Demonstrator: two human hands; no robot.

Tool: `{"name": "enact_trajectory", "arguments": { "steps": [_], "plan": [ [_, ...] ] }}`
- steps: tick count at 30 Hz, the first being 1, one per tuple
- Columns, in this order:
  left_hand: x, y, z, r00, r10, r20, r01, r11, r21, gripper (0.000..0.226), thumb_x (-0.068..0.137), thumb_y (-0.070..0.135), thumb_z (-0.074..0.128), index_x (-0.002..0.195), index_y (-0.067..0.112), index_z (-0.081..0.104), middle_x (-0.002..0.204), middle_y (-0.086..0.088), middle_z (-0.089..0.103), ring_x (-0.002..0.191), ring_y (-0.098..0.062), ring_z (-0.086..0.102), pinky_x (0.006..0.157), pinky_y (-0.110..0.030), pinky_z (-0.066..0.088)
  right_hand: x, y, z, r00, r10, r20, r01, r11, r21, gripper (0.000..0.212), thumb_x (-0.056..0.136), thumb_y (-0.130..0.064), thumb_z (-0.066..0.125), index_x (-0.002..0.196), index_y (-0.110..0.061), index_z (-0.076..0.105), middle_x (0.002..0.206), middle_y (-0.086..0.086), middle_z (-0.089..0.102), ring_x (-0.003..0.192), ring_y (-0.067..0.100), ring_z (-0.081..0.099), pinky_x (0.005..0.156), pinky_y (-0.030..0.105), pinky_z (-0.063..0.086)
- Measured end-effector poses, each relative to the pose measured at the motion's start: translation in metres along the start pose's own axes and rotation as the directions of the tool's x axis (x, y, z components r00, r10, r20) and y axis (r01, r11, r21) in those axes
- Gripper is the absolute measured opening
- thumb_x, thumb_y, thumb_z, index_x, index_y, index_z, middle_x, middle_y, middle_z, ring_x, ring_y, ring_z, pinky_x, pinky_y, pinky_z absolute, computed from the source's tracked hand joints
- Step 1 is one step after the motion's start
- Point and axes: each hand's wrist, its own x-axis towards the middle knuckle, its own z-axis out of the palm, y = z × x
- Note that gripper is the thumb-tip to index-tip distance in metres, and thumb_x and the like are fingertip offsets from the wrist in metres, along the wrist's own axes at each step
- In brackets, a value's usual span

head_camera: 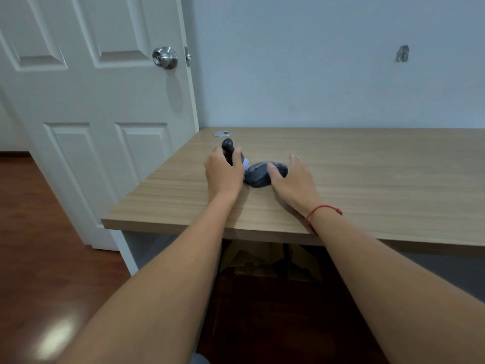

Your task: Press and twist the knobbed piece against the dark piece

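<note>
You face a pale blue wall (315,61) with a white panelled door (99,101) to its left, its steel knob (164,57) catching the light, and reddish wooden floor (39,232) below. A light wood worktop (367,179) runs across in front of you, with a round metal grommet (222,133) near its back corner. Your left hand (223,174) is curled round a dark handled tool (227,151), whose rounded top sticks up above your fingers. Your right hand (291,182) lies relaxed and spread, thumb resting on a dark computer mouse (258,177) that sits on the worktop between your two hands, just beside the left.
</note>
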Motion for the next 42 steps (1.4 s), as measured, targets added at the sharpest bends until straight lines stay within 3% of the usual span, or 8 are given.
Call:
{"name": "enact_trajectory", "arguments": {
  "steps": [5,10,15,22,26,31,34,42],
  "plan": [
    [-0.006,0.009,0.001,0.991,0.098,0.091,-0.089,0.992,-0.089,0.023,0.09,0.026,0.061,0.082,0.005,0.061,0.08,-0.008,0.069,0.078,-0.021,0.065,0.067,-0.02,0.048,-0.004,-0.005,0.008,0.999,0.034,0.021,-0.031,0.993,-0.117,0.094,0.05,-0.08,0.062,0.117,-0.015,0.054,0.117,0.003,0.062,0.11,0.026,0.06,0.094,0.044,0.051],
    [-0.001,-0.005,0.004,0.994,0.053,0.095,-0.072,0.977,0.202,0.025,0.091,0.025,0.057,0.092,0.001,0.061,0.093,-0.015,0.068,0.085,-0.029,0.062,0.067,-0.031,0.038,-0.003,-0.009,0.009,0.999,0.04,-0.014,-0.042,0.989,-0.141,0.086,0.052,-0.077,0.066,0.111,-0.015,0.056,0.113,0.003,0.065,0.108,0.026,0.061,0.094,0.043,0.05],
    [-0.006,0.007,0.0,0.983,0.171,0.063,-0.168,0.984,-0.051,0.028,0.09,0.027,0.06,0.082,0.001,0.061,0.08,-0.013,0.069,0.078,-0.026,0.065,0.071,-0.034,0.05,-0.004,-0.007,0.008,1.0,0.023,0.009,-0.022,0.987,-0.157,0.078,0.06,-0.07,0.067,0.113,-0.014,0.054,0.113,0.002,0.065,0.108,0.026,0.06,0.096,0.042,0.047],
    [-0.004,0.0,0.001,0.993,0.097,0.06,-0.108,0.967,0.228,0.029,0.09,0.029,0.057,0.082,0.002,0.059,0.084,-0.015,0.068,0.076,-0.03,0.059,0.062,-0.03,0.034,-0.006,-0.007,0.007,1.0,0.023,0.015,-0.02,0.986,-0.163,0.08,0.062,-0.067,0.066,0.118,-0.012,0.053,0.115,0.003,0.063,0.109,0.025,0.059,0.095,0.041,0.048],
    [-0.006,0.006,0.0,0.981,0.184,0.062,-0.185,0.983,0.014,0.031,0.089,0.029,0.059,0.078,0.0,0.06,0.077,-0.013,0.069,0.074,-0.028,0.063,0.067,-0.037,0.049,-0.006,-0.007,0.008,1.0,0.017,0.023,-0.012,0.985,-0.173,0.076,0.064,-0.066,0.065,0.116,-0.011,0.054,0.114,0.004,0.064,0.109,0.027,0.059,0.094,0.041,0.047],
    [-0.001,-0.004,0.003,0.991,0.087,0.097,-0.106,0.973,0.203,0.03,0.089,0.029,0.057,0.084,0.001,0.061,0.085,-0.015,0.068,0.082,-0.032,0.063,0.066,-0.033,0.045,-0.003,-0.007,0.004,0.998,0.005,0.067,0.006,0.986,-0.169,0.076,0.063,-0.064,0.065,0.118,-0.012,0.054,0.115,0.004,0.064,0.109,0.027,0.058,0.097,0.044,0.046],
    [-0.002,0.0,0.002,0.987,0.126,0.104,-0.133,0.989,0.061,0.03,0.089,0.03,0.057,0.081,0.001,0.061,0.079,-0.013,0.068,0.077,-0.029,0.064,0.069,-0.039,0.052,-0.001,-0.006,0.004,0.995,0.003,0.099,0.016,0.983,-0.182,0.076,0.061,-0.066,0.062,0.116,-0.014,0.055,0.115,0.004,0.064,0.109,0.027,0.058,0.099,0.044,0.044],
    [-0.004,0.003,0.0,0.983,0.147,0.11,-0.146,0.989,-0.014,0.027,0.087,0.023,0.063,0.068,0.005,0.056,0.061,-0.002,0.059,0.061,-0.017,0.056,0.056,-0.014,0.041,-0.004,-0.007,0.009,0.997,-0.025,0.068,0.04,0.972,-0.231,0.089,0.053,-0.083,0.056,0.114,-0.018,0.055,0.115,0.001,0.062,0.108,0.024,0.058,0.098,0.044,0.045]
  ]
}}
